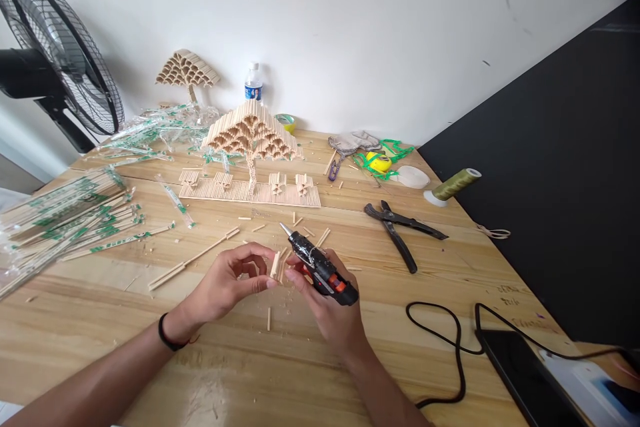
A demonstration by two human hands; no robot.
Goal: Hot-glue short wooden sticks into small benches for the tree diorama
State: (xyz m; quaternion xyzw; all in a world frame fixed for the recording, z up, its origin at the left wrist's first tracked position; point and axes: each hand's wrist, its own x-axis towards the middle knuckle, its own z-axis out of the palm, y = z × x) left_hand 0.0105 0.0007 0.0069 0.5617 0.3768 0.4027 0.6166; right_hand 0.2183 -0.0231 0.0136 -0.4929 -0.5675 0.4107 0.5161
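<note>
The left hand (pixel 220 285) pinched short sticks (pixel 275 265) and the right hand (pixel 333 323) gripped the glue gun (pixel 320 265), whose nozzle (pixel 285 229) seemed best kept off fingertips (pixel 267 283).

I can't make out a single word from here. The bottle (pixel 253 80) by the wall wears a blue label (pixel 253 91) with white marks and a small picture, too small to read. Green print runs along the wrappers (pixel 163 125) heaped at the back and the stick packs (pixel 93 197) at the left, but it's all a blur to me. Near the table's (pixel 165 387) right edge there's faint dark handwriting (pixel 515 292), a few short lines, illegible.
</note>
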